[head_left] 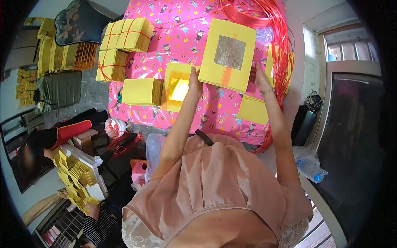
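Between my two hands is a thick stack of yellow joss paper (pixel 210 53), its top sheet bearing a silver foil square and an orange stripe. It is tilted over the far middle of the table. My left hand (pixel 195 82) grips its lower left edge, thumb up along the side. At its right edge is my right hand (pixel 261 79), fingers partly hidden behind the stack. Below my left hand lies another yellow stack with a gold foil square (pixel 180 89). A plain yellow stack (pixel 139 91) stands left of that, and a low yellow pile (pixel 253 110) lies below my right hand.
Yellow bundles tied with red string (pixel 134 35) stand at the table's far left. Red plastic strands (pixel 281 53) hang down the right side of the pink patterned table cover (pixel 165 45). At lower left, other people handle yellow paper pieces (pixel 78 175). A white bucket (pixel 115 128) stands nearby.
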Motion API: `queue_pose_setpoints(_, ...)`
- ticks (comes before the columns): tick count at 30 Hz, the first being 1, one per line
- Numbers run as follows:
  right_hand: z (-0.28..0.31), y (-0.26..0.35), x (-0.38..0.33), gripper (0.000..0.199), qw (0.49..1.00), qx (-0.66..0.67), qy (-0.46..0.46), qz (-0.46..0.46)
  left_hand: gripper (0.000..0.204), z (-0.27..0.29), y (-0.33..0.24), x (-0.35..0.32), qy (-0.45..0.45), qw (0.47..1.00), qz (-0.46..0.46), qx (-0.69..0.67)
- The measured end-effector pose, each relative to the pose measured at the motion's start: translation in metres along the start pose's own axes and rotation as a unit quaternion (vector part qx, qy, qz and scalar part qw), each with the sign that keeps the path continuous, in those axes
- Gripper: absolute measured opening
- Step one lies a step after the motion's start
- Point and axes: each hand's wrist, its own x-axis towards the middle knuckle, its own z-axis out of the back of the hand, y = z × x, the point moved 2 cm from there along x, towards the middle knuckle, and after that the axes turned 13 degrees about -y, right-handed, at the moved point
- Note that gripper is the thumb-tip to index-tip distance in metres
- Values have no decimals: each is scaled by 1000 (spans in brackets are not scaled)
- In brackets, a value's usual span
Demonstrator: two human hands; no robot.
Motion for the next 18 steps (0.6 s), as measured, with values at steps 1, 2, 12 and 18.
queue_pose_setpoints(1, 6, 9, 11, 62, 999, 10, 7, 40, 64, 5, 13, -4, -108, 994, 14, -20)
queue_pose_setpoints(2, 9, 15, 21, 62, 997, 20, 13, 80, 64, 10, 27, -11, -213, 976, 28, -39)
queue_pose_setpoints(12, -44, 102, 74, 68, 974, 0, 89, 210, 65, -13, 87, -42, -137, 899, 230, -346)
queue_pose_setpoints(18, -69, 103, 77, 42, 986, 63, 122, 99, 65, -16, 79, -30, -154, 906, 215, -330)
